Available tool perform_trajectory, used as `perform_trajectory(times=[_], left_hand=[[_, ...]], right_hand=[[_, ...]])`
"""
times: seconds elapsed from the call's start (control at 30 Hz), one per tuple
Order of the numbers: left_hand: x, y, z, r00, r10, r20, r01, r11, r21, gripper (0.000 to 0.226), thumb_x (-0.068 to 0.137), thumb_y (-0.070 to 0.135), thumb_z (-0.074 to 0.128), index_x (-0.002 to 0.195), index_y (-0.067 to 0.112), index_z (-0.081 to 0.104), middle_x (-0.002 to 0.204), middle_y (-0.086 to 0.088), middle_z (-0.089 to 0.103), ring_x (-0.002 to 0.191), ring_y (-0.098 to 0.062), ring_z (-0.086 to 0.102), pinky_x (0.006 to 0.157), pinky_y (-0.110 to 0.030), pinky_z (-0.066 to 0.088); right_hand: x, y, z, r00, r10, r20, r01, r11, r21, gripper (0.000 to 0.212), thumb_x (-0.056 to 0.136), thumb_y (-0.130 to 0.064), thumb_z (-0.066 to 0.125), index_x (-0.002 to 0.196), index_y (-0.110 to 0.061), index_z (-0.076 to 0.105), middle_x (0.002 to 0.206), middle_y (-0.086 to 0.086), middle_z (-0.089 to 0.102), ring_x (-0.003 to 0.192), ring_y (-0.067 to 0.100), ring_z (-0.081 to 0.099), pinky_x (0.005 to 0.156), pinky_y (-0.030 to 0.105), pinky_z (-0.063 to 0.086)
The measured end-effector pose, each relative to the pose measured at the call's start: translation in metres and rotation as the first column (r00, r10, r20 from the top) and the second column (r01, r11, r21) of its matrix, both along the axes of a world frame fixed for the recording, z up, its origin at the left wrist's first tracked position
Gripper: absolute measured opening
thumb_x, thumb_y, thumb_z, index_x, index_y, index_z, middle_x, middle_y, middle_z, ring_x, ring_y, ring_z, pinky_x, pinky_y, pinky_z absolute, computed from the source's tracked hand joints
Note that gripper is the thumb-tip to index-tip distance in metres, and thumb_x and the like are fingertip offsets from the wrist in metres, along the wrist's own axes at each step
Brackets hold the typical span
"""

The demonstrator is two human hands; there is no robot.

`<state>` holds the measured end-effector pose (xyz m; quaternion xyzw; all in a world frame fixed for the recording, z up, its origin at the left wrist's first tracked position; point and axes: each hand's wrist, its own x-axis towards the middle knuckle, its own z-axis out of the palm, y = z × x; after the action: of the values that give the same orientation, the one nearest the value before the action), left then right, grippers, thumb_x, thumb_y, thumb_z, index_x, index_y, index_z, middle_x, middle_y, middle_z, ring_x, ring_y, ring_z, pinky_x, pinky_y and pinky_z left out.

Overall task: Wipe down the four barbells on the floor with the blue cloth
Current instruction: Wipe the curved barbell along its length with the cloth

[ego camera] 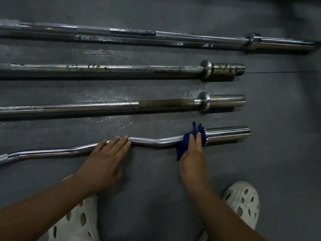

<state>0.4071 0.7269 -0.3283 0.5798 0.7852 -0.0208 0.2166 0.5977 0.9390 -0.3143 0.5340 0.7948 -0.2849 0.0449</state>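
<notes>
Here, left hand (104,160) flat, right hand (192,153) around cloth (182,145)

I see the near curl bar (156,141) as bright chrome, glossy and smooth at its bends and right sleeve, with a fine rough knurl along the middle. The cloth (184,145) on it is dark blue fabric, soft and matt. The second bar (165,103) is duller steel with a rough, rusty brown band near its right collar. The third bar (121,68) is worn metal, dark-pitted on shaft and sleeve. The far bar (173,36) is shiny chrome with knurled bands and flaked patches. The floor (156,180) is matt grey, finely pebbled. The clogs (243,200) look like matt white plastic.
</notes>
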Motion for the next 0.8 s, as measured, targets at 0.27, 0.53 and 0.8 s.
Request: perform_trajectory(times=[0.27, 0.53, 0.8], left_hand=[[-0.003, 0.002, 0.004, 1.000, 0.004, 0.018, -0.004, 1.000, 0.010, 0.097, 0.061, 0.041, 0.063, 0.151, 0.014, 0.038, 0.157, -0.006, 0.038, 0.139, -0.026, 0.043, 0.108, -0.050, 0.041], [-0.002, 0.001, 0.003, 1.000, 0.008, -0.001, -0.008, 1.000, 0.004, 0.097, 0.063, 0.040, 0.061, 0.153, 0.013, 0.035, 0.159, -0.006, 0.033, 0.143, -0.025, 0.037, 0.113, -0.047, 0.035], [-0.004, -0.001, 0.006, 1.000, 0.017, -0.011, -0.017, 1.000, 0.006, 0.094, 0.062, 0.040, 0.060, 0.149, 0.010, 0.042, 0.155, -0.010, 0.040, 0.139, -0.028, 0.043, 0.111, -0.046, 0.035]], right_hand=[[0.010, 0.010, -0.005, 0.996, 0.073, 0.043, -0.075, 0.996, 0.046, 0.069, 0.087, 0.007, 0.053, 0.150, -0.016, 0.037, 0.162, 0.001, 0.018, 0.137, 0.026, 0.037, 0.109, 0.037, 0.039], [-0.033, -0.033, -0.009, 0.874, 0.483, 0.051, -0.484, 0.861, 0.158, 0.061, 0.089, -0.005, 0.054, 0.147, -0.017, 0.040, 0.156, 0.002, 0.035, 0.147, 0.022, 0.025, 0.119, 0.040, 0.017], [-0.022, -0.027, -0.017, 0.939, 0.340, 0.056, -0.343, 0.908, 0.240, 0.061, 0.081, -0.003, 0.058, 0.140, -0.012, 0.050, 0.149, 0.009, 0.046, 0.140, 0.029, 0.038, 0.115, 0.047, 0.027]])
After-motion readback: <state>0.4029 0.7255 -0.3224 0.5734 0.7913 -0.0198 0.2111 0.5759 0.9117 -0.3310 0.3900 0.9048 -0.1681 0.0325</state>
